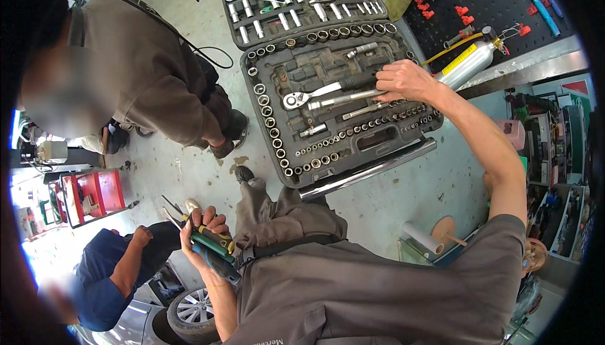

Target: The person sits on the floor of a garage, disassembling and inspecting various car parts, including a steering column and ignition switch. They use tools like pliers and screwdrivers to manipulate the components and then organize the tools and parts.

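Note:
My left hand [208, 234] is closed round a bunch of screwdrivers [217, 262] with green, yellow-black and blue-grey handles, held beside my waist; their thin shafts point up and left. My right hand [406, 82] reaches over the open socket set case [372, 140], fingers bent together. Under those fingers run the black handle end of a ratchet [315, 96] and the end of a long metal bar [340, 99]. Which one the fingers grip, if either, I cannot make out. Rows of sockets [270, 122] line the case, and a shorter bar [365, 111] lies beside the long one.
The case lid [302, 7] holds wrenches and long sockets. A silver cylinder [469, 64] stands right of my hand, near a black pegboard [463, 4]. Co-workers [157, 74] are at the left, with a red cart [94, 197] and a car wheel [192, 312].

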### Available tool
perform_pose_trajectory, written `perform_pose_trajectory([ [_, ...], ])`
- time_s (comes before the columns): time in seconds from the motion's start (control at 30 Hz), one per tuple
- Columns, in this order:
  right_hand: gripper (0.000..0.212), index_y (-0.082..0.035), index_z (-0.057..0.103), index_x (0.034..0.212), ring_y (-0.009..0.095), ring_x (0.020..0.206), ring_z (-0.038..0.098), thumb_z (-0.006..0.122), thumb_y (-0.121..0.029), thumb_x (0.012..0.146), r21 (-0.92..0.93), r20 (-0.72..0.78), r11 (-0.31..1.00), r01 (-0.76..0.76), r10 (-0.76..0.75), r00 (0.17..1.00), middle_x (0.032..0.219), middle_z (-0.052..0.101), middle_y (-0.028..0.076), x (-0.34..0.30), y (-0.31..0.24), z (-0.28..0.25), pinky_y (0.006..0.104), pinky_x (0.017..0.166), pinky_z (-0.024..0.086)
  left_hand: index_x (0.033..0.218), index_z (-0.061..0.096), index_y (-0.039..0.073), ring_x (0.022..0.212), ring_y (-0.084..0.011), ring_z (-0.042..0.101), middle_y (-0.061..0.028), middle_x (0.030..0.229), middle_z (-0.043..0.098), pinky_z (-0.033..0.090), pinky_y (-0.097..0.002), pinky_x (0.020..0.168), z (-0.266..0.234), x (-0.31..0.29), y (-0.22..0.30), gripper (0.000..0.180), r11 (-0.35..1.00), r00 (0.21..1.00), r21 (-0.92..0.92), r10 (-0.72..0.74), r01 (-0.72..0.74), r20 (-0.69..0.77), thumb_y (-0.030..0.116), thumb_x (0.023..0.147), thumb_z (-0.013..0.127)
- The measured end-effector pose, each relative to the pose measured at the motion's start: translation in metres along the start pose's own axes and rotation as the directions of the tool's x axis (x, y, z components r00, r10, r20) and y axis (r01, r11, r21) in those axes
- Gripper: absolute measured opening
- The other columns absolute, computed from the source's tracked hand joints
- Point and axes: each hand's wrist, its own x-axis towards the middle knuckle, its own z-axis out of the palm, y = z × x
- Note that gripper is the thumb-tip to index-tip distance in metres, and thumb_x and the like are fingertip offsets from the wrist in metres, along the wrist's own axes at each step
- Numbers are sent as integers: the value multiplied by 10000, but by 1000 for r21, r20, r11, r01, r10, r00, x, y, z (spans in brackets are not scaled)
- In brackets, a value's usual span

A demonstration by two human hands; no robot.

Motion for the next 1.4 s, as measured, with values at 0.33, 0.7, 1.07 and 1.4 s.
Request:
perform_pose_trajectory([
  [0.33,391,-121,548,757,208,811,644,750,-432,882,-7,41,1000,22,-21,999,803,560,16,12,-8,21,380,663,549,928,435,85,852,-151,421,-47,920,398,457,-285,787,1,6,-8,216,1000,999,-3,-30,30,-31,194,982,613],
  [0.7,355,-103,569,760,208,687,611,804,-344,872,-138,-250,970,-199,161,955,751,522,33,-15,35,-58,363,572,508,953,445,84,864,-156,441,-49,937,402,485,-295,804,-5,12,-13,216,999,997,-17,-43,42,-60,193,986,628],
  [1.07,388,-139,529,750,175,696,601,791,-396,878,-68,-204,996,52,-65,977,757,513,3,23,-3,7,335,588,522,953,454,81,851,-153,435,-46,919,406,475,-289,793,5,19,-17,203,998,996,14,-53,54,-75,181,965,631],
  [1.4,436,-118,531,738,230,736,640,730,-465,914,93,-67,993,74,-68,995,784,541,34,41,-13,41,389,608,540,949,463,73,861,-149,439,-53,926,419,476,-275,789,3,10,-18,199,1000,997,3,-19,19,-76,177,970,631],
])
